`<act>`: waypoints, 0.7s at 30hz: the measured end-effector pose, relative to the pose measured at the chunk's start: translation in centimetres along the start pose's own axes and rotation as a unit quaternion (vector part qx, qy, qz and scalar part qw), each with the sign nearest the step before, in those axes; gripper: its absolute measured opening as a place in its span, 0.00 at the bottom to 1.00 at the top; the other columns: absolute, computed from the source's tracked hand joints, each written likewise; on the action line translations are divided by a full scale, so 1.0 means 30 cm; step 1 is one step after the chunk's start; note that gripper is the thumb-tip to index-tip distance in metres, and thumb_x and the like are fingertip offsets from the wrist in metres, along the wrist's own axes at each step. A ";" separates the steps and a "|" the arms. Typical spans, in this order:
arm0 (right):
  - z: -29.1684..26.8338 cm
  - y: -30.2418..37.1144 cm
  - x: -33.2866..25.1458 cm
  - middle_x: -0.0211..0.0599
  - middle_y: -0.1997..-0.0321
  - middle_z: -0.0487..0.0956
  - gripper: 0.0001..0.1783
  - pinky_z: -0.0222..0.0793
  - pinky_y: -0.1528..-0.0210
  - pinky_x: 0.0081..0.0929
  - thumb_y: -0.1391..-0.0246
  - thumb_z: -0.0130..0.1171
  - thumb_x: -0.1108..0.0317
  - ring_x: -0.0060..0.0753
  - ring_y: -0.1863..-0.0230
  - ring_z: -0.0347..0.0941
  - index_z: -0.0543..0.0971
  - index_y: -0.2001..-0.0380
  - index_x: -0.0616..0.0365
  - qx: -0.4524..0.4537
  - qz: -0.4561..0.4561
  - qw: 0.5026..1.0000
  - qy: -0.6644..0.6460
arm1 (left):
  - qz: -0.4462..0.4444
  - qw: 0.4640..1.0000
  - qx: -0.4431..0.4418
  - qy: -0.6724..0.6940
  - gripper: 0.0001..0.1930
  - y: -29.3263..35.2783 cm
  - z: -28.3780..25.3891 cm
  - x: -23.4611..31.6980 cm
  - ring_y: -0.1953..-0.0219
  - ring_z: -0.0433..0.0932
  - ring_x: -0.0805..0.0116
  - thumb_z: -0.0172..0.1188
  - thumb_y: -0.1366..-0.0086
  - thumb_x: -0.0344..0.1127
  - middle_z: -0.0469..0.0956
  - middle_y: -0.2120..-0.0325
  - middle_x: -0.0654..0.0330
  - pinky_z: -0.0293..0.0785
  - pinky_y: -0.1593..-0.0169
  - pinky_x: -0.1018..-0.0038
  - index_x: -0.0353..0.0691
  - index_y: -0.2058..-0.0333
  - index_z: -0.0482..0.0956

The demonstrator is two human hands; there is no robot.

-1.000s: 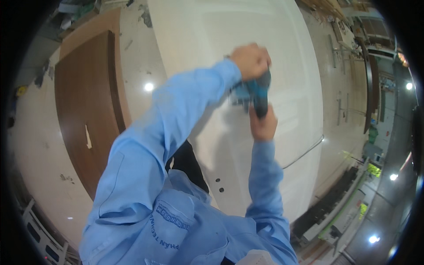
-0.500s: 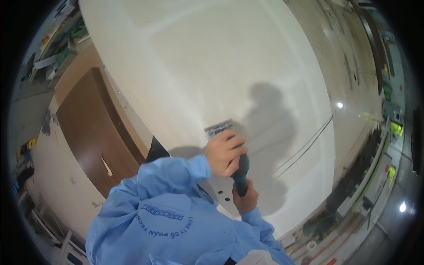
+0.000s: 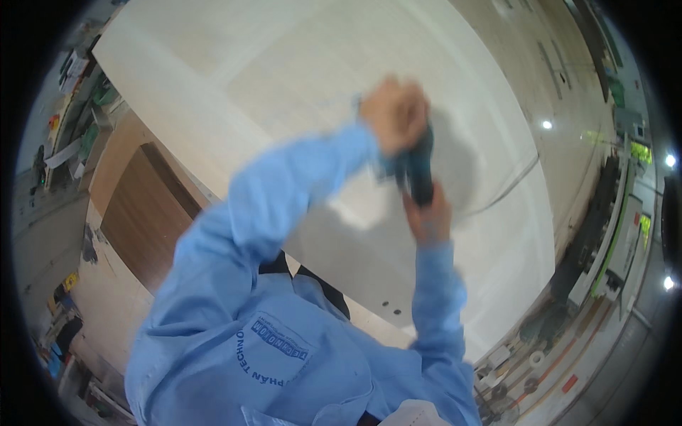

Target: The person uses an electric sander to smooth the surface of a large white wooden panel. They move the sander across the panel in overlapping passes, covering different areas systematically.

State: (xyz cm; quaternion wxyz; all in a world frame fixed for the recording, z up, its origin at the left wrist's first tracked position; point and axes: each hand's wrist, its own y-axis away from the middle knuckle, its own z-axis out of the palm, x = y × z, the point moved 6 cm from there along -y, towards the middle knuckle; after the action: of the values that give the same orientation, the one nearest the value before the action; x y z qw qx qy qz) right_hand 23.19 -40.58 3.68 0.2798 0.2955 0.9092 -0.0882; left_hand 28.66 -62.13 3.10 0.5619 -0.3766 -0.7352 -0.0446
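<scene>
Both my hands are on a teal and black power sander (image 3: 420,160) over a large pale board (image 3: 305,85). My left hand (image 3: 393,117), blurred by motion, is closed round the sander's front end. Behind it, my right hand (image 3: 430,215) wraps the narrow rear grip. The sanding pad is mostly hidden by my left hand and sleeve, so I cannot tell whether it touches the board. A dark power cord (image 3: 508,188) crosses the board to the right of the sander. Whiter bands streak the board's surface, and two dark holes (image 3: 391,308) show near my body.
A brown wooden panel (image 3: 153,209) lies at the left, beside the board. Beyond the board's right edge is a tan surface (image 3: 518,53) with thin dark strips. A long machine with a green stripe (image 3: 618,238) stands at the far right; assorted items (image 3: 536,358) lie lower right.
Both hands and the sander have moved away from my body, up and to the right over the board. My arms are stretched farther out, and the view has shifted.
</scene>
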 end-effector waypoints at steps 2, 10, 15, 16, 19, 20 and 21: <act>-0.002 0.240 -0.019 0.50 0.74 0.82 0.17 0.77 0.68 0.48 0.45 0.71 0.61 0.60 0.70 0.82 0.77 0.60 0.57 -0.053 0.055 0.996 0.046 | 0.084 0.992 -0.064 -0.064 0.10 0.235 -0.076 0.104 0.60 0.78 0.49 0.60 0.51 0.31 0.81 0.65 0.55 0.78 0.56 0.57 0.46 0.68 0.83; 0.316 -0.152 -0.473 0.52 0.73 0.82 0.15 0.77 0.69 0.52 0.46 0.67 0.59 0.63 0.70 0.81 0.78 0.61 0.56 -0.126 -0.083 0.988 0.020 | 0.007 0.985 0.144 -0.099 0.11 0.154 -0.679 -0.217 0.61 0.79 0.47 0.52 0.42 0.34 0.83 0.63 0.56 0.78 0.57 0.56 0.49 0.67 0.85; 0.545 -0.550 -0.674 0.55 0.69 0.83 0.17 0.77 0.61 0.53 0.47 0.69 0.57 0.64 0.64 0.81 0.78 0.63 0.58 -0.145 -0.138 0.980 -0.010 | 0.029 0.968 0.211 -0.135 0.18 -0.102 -0.968 -0.481 0.60 0.81 0.45 0.47 0.35 0.43 0.84 0.66 0.51 0.77 0.51 0.56 0.42 0.68 0.86; 0.533 -0.537 -0.689 0.54 0.69 0.84 0.18 0.77 0.61 0.53 0.47 0.70 0.56 0.64 0.64 0.81 0.77 0.63 0.57 -0.126 -0.164 0.978 -0.031 | 0.021 0.974 0.188 -0.123 0.19 -0.088 -0.957 -0.483 0.59 0.80 0.46 0.45 0.33 0.43 0.84 0.64 0.54 0.76 0.49 0.57 0.44 0.66 0.86; 0.392 -0.309 -0.583 0.52 0.67 0.83 0.19 0.77 0.63 0.54 0.46 0.71 0.55 0.64 0.65 0.81 0.77 0.60 0.55 -0.116 -0.183 0.976 -0.034 | 0.013 0.974 0.190 -0.124 0.19 0.094 -0.786 -0.334 0.58 0.79 0.50 0.42 0.26 0.42 0.83 0.62 0.54 0.75 0.51 0.59 0.42 0.62 0.84; 0.341 -0.211 -0.524 0.50 0.71 0.83 0.17 0.76 0.67 0.52 0.46 0.71 0.58 0.63 0.68 0.81 0.77 0.61 0.55 -0.125 -0.152 0.980 0.001 | 0.028 0.976 0.165 -0.138 0.17 0.175 -0.717 -0.239 0.60 0.79 0.48 0.44 0.27 0.39 0.82 0.62 0.52 0.75 0.52 0.58 0.43 0.64 0.83; 0.282 -0.111 -0.456 0.49 0.75 0.82 0.15 0.75 0.72 0.50 0.45 0.71 0.60 0.61 0.72 0.81 0.77 0.61 0.55 -0.163 -0.117 0.980 -0.012 | 0.027 0.978 0.176 -0.110 0.11 0.240 -0.655 -0.148 0.61 0.79 0.47 0.50 0.35 0.35 0.82 0.61 0.51 0.76 0.54 0.56 0.43 0.65 0.84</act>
State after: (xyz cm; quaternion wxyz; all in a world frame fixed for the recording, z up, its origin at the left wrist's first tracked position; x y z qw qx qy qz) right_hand 34.24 -52.70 4.33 0.3225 0.1360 0.9364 0.0258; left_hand 48.96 -68.85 3.88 0.5363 -0.2940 -0.7782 0.1424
